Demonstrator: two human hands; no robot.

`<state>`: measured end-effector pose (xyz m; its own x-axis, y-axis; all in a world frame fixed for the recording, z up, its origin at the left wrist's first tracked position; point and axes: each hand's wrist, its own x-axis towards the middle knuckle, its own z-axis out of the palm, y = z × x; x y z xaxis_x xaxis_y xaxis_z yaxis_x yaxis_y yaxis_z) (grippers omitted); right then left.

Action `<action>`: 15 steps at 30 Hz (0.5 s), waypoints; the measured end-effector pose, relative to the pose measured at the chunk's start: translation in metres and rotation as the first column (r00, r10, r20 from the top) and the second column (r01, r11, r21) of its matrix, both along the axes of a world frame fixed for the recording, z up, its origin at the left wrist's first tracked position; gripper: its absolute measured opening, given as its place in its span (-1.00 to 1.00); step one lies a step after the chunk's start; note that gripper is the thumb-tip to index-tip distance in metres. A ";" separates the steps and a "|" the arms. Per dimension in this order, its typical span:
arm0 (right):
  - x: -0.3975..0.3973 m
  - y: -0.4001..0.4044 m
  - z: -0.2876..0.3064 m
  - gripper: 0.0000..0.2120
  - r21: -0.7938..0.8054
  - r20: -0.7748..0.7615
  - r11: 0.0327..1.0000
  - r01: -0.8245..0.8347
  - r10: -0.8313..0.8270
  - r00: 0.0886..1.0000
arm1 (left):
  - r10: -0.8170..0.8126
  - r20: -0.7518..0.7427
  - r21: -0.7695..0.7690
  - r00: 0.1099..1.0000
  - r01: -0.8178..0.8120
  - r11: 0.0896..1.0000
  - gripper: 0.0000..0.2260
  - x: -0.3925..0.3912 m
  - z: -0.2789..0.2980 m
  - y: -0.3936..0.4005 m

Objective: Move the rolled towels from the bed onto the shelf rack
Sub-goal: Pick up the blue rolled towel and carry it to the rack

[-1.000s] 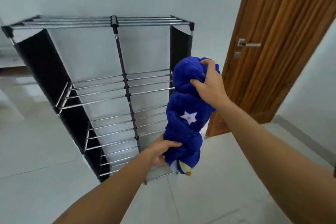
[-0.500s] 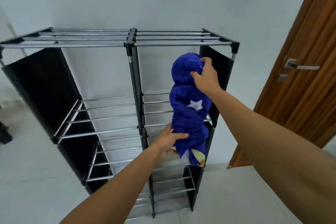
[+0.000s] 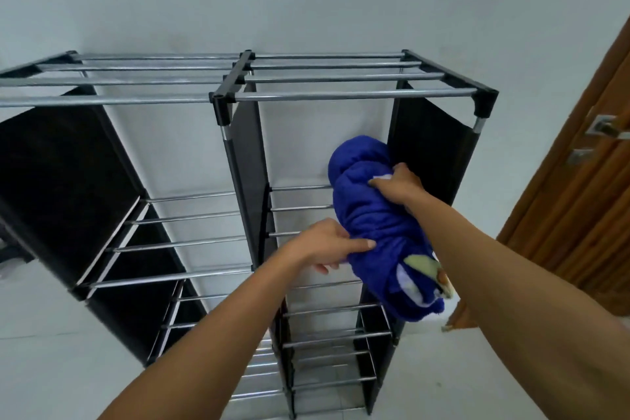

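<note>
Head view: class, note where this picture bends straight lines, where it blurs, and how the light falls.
Head view: wide-angle bending splays the shelf rack posts outward; light is soft and even, with mild sheen on its metal rods; the left edge smears; the blue rolled towel, left hand and right hand look fairly sharp.

Fluffy blue cloth towel [image 3: 370,215], shiny metal-barred rack [image 3: 341,95], grained wooden door [image 3: 579,215].

Both arms reach forward — left hand [image 3: 327,244] low, right hand [image 3: 399,185] higher, fingers curled.
</note>
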<state>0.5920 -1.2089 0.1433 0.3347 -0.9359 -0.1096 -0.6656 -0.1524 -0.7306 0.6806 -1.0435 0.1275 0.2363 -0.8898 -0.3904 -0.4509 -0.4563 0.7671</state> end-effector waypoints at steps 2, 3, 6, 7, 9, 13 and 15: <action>-0.005 -0.002 -0.006 -0.16 0.066 -0.012 0.998 0.011 -0.011 1.000 | 0.077 -0.031 -0.015 0.997 -0.078 0.997 -0.56 0.016 0.008 -0.012; -0.007 -0.003 -0.008 -0.12 0.102 -0.020 0.995 0.015 -0.013 1.000 | 0.154 -0.086 -0.045 0.984 -0.158 0.986 -0.59 0.022 0.008 -0.021; -0.010 -0.004 -0.016 -0.07 0.212 -0.020 0.977 0.027 -0.023 1.000 | 0.323 -0.318 -0.058 0.891 -0.359 0.932 -0.66 0.027 -0.001 -0.049; -0.010 -0.004 -0.019 -0.07 0.243 0.010 0.970 0.031 -0.034 0.999 | 0.335 -0.406 -0.036 0.850 -0.382 0.924 -0.68 0.023 -0.004 -0.056; -0.010 -0.005 -0.022 -0.10 0.271 0.075 0.962 0.031 -0.054 0.996 | 0.343 -0.511 -0.024 0.788 -0.411 0.911 -0.71 0.015 -0.010 -0.068; -0.006 -0.008 -0.016 -0.16 0.174 0.110 0.984 0.040 -0.059 0.992 | 0.333 -0.598 -0.085 0.729 -0.471 0.878 -0.70 0.011 -0.010 -0.082; -0.004 -0.010 -0.010 -0.22 0.105 0.137 0.994 0.043 -0.057 0.989 | 0.304 -0.623 -0.125 0.721 -0.475 0.871 -0.66 0.013 -0.006 -0.086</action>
